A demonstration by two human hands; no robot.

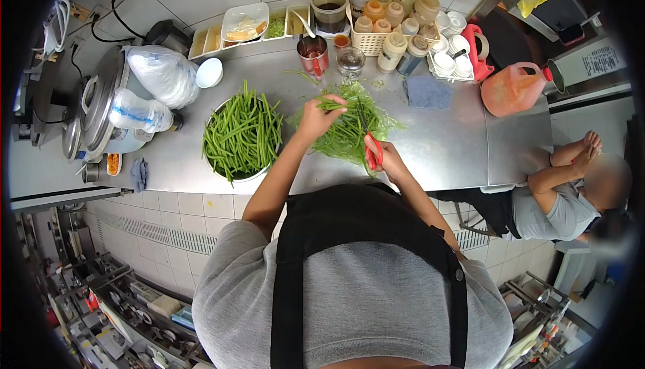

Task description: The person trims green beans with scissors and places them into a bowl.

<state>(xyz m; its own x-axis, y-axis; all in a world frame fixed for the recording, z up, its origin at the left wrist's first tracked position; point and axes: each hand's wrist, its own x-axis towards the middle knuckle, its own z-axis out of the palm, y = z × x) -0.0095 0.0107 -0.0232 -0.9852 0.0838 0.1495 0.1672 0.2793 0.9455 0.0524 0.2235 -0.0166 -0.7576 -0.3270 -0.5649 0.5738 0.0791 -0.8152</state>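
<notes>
My left hand (318,119) is closed round a few green beans (330,104) above a green plastic bag (385,124). In my right hand (386,159) are red-handled scissors (373,150), their dark blades pointing up toward the held beans. More green beans and trimmings (342,134) lie on the bag, beneath both hands. To the left of my left forearm, a round metal bowl (259,175) is heaped with long green beans (242,134).
Behind the bag stand a red cup (313,56), a glass jar (350,64) and a basket of bottles (368,42). A blue cloth (428,93) and a red jug (512,89) are right. Plastic-wrapped items (161,73) are left. Another person (552,201) sits at the far right.
</notes>
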